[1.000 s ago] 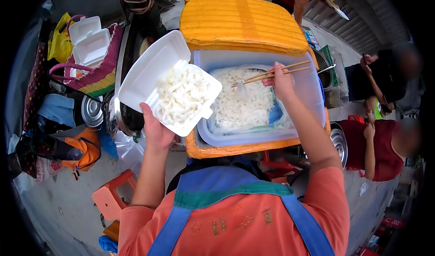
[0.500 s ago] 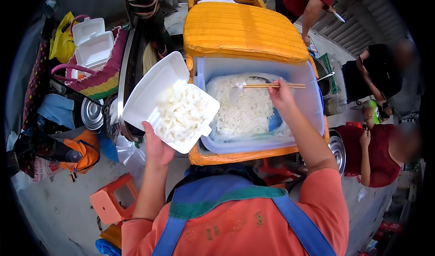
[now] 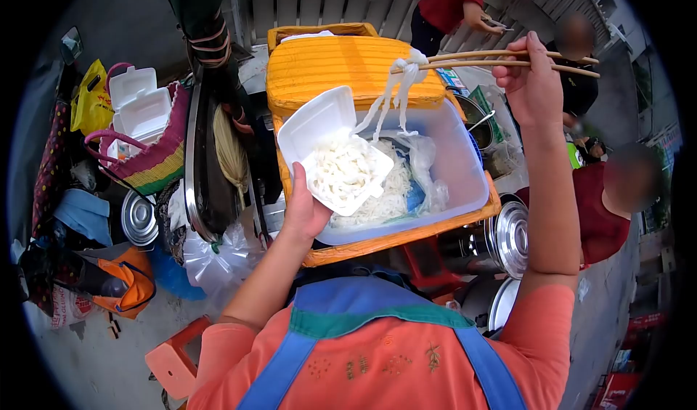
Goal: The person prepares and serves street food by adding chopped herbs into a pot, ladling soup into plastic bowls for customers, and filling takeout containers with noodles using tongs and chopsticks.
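Observation:
My left hand (image 3: 306, 208) grips the near left edge of an open white foam box (image 3: 312, 123), which is tilted and piled with white noodles (image 3: 343, 170). High at the right, my right hand (image 3: 534, 83) is closed on long wooden chopsticks (image 3: 472, 60). Their tips pinch a few noodle strands (image 3: 398, 90) that hang down toward the foam box. Under the foam box is a clear plastic tub (image 3: 465, 181), with more noodles (image 3: 392, 196) in a plastic bag (image 3: 423, 163). The foam box hides part of the tub.
A yellow taped lid (image 3: 341, 65) lies behind the tub. At the left is a striped woven bag (image 3: 156, 167) holding foam boxes (image 3: 141, 112). Metal lids (image 3: 512, 237) lie right of the tub. People in red (image 3: 454, 3) and dark clothes stand beyond. An orange stool (image 3: 174, 359) is lower left.
My right hand has risen up and right with the chopsticks, lifting noodle strands out of the tub. My left hand and the foam box have shifted right, over the tub. The camera view has shifted.

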Demonstrator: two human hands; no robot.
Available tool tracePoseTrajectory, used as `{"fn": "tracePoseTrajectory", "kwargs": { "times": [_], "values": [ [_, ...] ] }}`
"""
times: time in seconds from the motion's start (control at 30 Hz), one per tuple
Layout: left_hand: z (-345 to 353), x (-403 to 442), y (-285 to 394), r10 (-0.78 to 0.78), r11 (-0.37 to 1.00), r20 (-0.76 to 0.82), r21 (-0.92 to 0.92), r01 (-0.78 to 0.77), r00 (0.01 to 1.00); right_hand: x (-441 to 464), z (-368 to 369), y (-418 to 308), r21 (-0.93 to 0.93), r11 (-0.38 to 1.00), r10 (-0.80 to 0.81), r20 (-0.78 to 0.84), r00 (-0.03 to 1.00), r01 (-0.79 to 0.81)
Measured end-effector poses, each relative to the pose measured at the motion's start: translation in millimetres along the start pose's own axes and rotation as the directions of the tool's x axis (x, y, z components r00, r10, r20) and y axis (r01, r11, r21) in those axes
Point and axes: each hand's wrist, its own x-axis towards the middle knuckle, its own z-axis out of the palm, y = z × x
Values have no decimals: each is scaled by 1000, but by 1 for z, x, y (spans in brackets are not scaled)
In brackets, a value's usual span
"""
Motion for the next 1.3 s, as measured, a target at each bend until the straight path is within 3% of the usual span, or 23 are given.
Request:
{"fn": "tracePoseTrajectory", "kwargs": {
  "times": [0.07,0.2,0.3,0.4,0.5,0.57,0.63,0.67,0.7,0.73,0.77,0.83,0.9,0.93,0.97,1.0,1.03,1.17,1.3],
  "values": [
    [12,5,-19,-115,993,40,-32,116,993,-8,0,-16,-106,993,-55,46,997,59],
    [21,18,-56,-248,960,160,-89,265,955,-37,2,-24,-250,968,-21,28,999,27],
    [35,25,-70,-295,938,204,-123,324,933,-59,0,-11,-475,848,312,85,946,-236],
    [47,32,-77,-307,936,202,-114,333,930,-68,-20,-21,-558,810,250,51,967,-180],
    [47,46,-82,-304,943,192,-82,324,933,-66,-79,-39,-333,943,3,-72,997,-27],
    [54,49,-78,-310,942,209,-66,330,927,-69,-104,-18,-386,922,2,-93,996,-38],
    [56,50,-77,-315,941,227,-48,334,922,-77,-115,21,-579,746,314,-130,940,-330],
    [56,51,-76,-304,949,220,-20,316,927,-82,-118,30,-577,747,318,-128,940,-331],
    [56,53,-75,-289,956,211,9,294,934,-87,-119,38,-292,922,244,-68,967,-253],
    [55,53,-73,-283,958,200,7,287,938,-88,-118,43,29,987,159,-33,987,-158],
    [53,53,-71,-244,969,214,21,246,946,-84,-118,42,67,996,64,-93,994,-58],
    [48,52,-66,-201,980,210,32,198,957,-81,-118,42,-66,996,50,-96,994,-56],
    [39,53,-56,-113,958,387,-202,203,915,-75,-117,51,222,975,23,-166,986,15],
    [37,54,-46,-85,968,398,-185,171,913,-64,-129,64,134,990,88,-280,956,-52],
    [35,54,-35,-56,976,404,-172,136,913,-56,-135,84,138,987,114,-262,958,-79],
    [26,53,-26,-54,982,124,-175,75,991,-51,-124,98,-46,987,136,-255,957,-152],
    [24,51,-11,-19,986,151,-163,44,988,-48,-111,114,-225,951,154,-250,956,-212],
    [29,27,40,168,985,88,17,-170,982,-50,-35,242,-323,831,493,51,869,-453],
    [12,-8,66,261,964,5,44,-260,965,-59,35,324,-401,748,607,95,789,-528]
  ]
}}
